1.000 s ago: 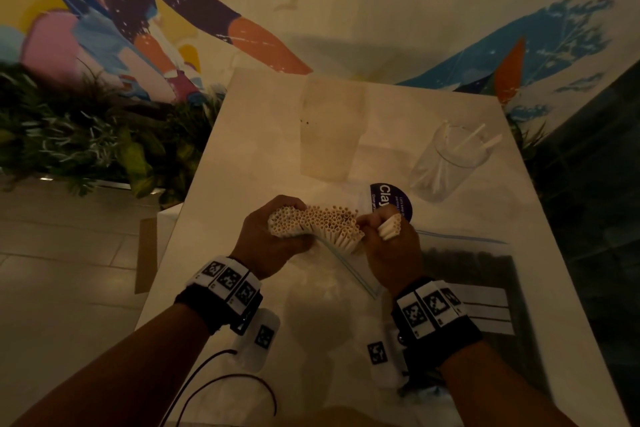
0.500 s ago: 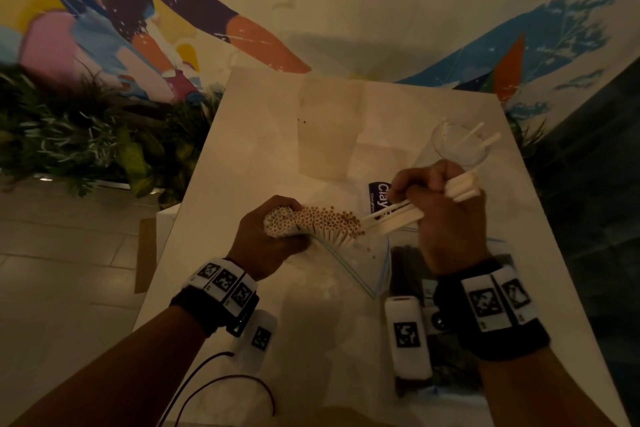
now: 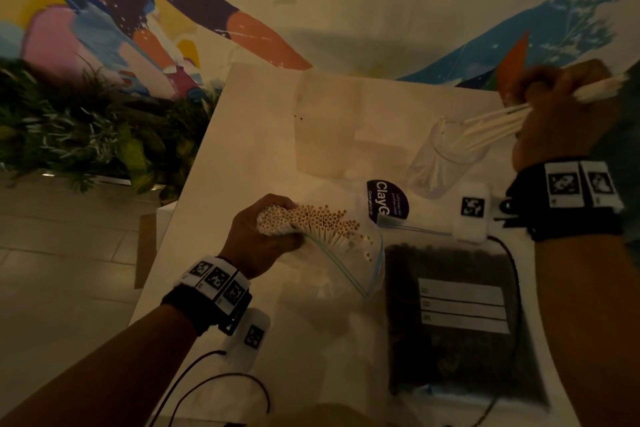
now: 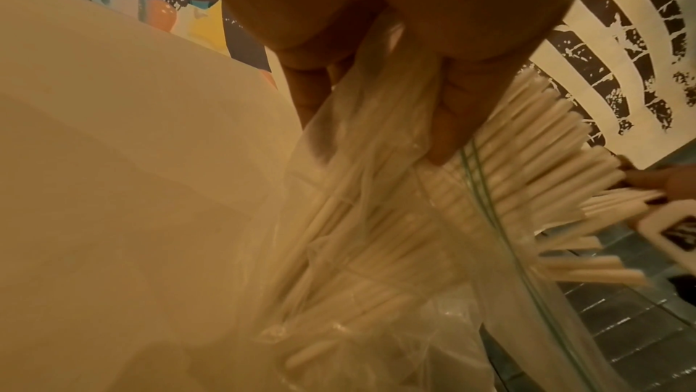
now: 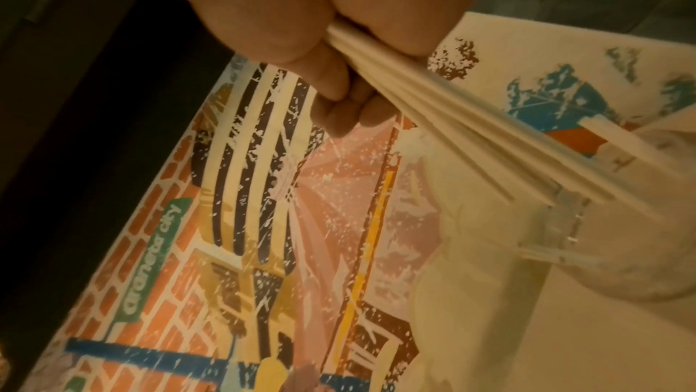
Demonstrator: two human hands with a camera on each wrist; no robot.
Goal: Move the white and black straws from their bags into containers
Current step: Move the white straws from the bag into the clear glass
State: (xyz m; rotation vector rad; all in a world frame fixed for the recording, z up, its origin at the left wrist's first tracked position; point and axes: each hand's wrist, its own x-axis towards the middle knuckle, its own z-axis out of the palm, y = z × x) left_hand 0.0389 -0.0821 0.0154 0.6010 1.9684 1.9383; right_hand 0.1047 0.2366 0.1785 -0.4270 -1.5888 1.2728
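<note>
The left hand (image 3: 258, 239) holds its grip clamped around the clear zip bag (image 3: 349, 263) and the white straws (image 3: 311, 224) bunched inside it, likely to keep the open mouth turned up and the straw ends fanned out, easy to pull from. Taking that bag as the landmark: beyond it and to the right stands the clear glass (image 3: 441, 158) on the worktop (image 3: 249, 163), with a few white straws already leaning in it. The right hand (image 3: 562, 111), grip closed around a small bundle of straws (image 3: 495, 126), is over the glass with the bundle's lower ends at or just inside the rim, angled down so they should slide in on release. Just right of the zip bag lies a dark bag with a white label (image 3: 462, 308), apparently the black straws, flat and untouched. Beyond the zip bag stands a second, frosted container (image 3: 325, 121); I cannot tell whether anything is in it
</note>
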